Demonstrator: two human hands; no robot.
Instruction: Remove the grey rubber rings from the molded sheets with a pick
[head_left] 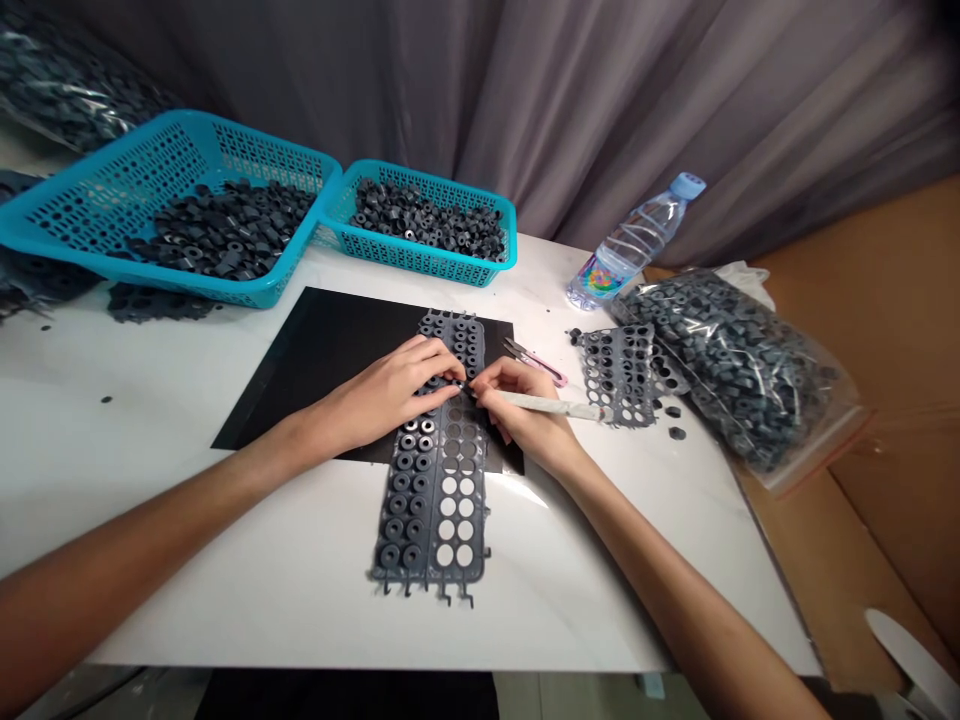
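Note:
A long grey rubber sheet (435,500) of moulded rings lies across a black mat (330,350) on the white table (187,520). Its right columns are punched-out holes; the left columns still hold rings. My left hand (390,390) rests on the sheet with fingers curled, pinching at a ring near the sheet's middle. My right hand (517,405) grips a thin white-handled tool (555,407) like a pen, its tip touching the sheet beside my left fingertips.
Two teal baskets (97,200) (435,262) of loose black rings stand at the back. A second emptied sheet (626,375), pink snips (540,362), a water bottle (637,240) and a clear bag of rings (742,370) lie right. Cardboard borders the table's right edge.

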